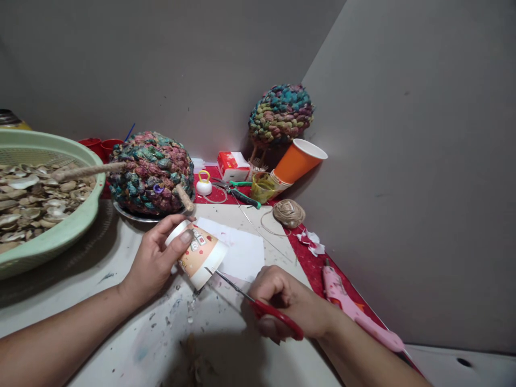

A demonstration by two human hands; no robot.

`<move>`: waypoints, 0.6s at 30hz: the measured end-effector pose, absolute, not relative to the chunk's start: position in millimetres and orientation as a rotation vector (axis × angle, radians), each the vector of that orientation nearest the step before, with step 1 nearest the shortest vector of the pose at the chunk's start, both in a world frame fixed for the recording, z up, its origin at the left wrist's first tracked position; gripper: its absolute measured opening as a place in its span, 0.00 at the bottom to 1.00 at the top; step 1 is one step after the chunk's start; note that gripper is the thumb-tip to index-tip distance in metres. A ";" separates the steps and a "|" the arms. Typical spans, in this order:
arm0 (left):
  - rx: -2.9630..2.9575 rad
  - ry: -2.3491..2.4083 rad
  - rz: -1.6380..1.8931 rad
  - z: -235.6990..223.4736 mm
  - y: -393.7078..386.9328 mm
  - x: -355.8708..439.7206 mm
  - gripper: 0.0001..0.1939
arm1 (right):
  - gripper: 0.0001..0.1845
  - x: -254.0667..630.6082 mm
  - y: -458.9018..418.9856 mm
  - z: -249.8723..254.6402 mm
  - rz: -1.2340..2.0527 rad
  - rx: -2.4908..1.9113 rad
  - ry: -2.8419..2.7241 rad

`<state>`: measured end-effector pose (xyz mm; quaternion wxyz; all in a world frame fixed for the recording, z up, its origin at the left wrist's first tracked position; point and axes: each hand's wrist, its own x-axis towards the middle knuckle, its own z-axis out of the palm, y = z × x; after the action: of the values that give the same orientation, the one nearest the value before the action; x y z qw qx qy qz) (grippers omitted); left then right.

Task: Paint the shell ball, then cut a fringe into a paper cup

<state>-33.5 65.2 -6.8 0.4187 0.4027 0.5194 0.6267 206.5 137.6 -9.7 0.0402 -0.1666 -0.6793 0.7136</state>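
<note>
Fingers of the left hand [155,255] grip a tilted paper cup [203,250] above the table [116,349]; those of the right hand [292,301] are wrapped round the red handles of the scissors [287,322], whose blades meet the cup's white edge. Just behind the cup lies a white sheet [245,250]. Farther out, a ball of twine [289,213] and a pink glue gun [342,293] lie to the right, while a lumpy, many-coloured ball [153,169] sits on a metal plate [137,217] beside a green basket [91,217] of shells [24,209].
</note>
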 end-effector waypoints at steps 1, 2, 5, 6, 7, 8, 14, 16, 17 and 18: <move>1.014 1.305 1.573 -6.8 65.0 -33.5 0.21 | 0.34 206.3 137.4 -9.5 2.183 -0.505 -2.077; 1.017 1.307 1.574 -6.7 64.7 -33.4 0.21 | 0.34 206.0 137.1 -8.9 2.180 -0.501 -2.073; 1.019 1.316 1.570 -6.1 64.0 -33.0 0.20 | 0.35 205.0 136.7 -5.9 2.159 -0.489 -2.086; 1.017 1.321 1.572 -5.9 64.0 -33.0 0.20 | 0.35 204.8 136.7 -4.9 2.155 -0.484 -2.090; 1.016 1.325 1.572 -5.8 64.0 -33.0 0.21 | 0.35 204.6 136.8 -4.1 2.153 -0.484 -2.094; 1.014 1.328 1.574 -5.8 64.0 -33.1 0.21 | 0.35 204.6 136.8 -3.7 2.156 -0.486 -2.095; 1.046 1.337 1.574 -7.7 63.7 -34.7 0.20 | 0.35 205.8 136.3 -7.3 2.231 -0.524 -2.032; 1.064 1.328 1.572 -7.8 63.2 -34.8 0.19 | 0.35 206.2 136.0 -8.9 2.259 -0.539 -2.014; 1.072 1.322 1.571 -7.6 63.0 -34.7 0.19 | 0.34 206.3 135.9 -9.3 2.270 -0.542 -2.007; 1.077 1.317 1.571 -7.1 62.9 -34.4 0.18 | 0.34 206.4 135.8 -9.3 2.279 -0.542 -2.002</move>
<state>-34.4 62.9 -7.1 0.4015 0.4260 0.5208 0.6213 206.4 135.8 -9.3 0.0302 -0.1760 -0.6494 0.7392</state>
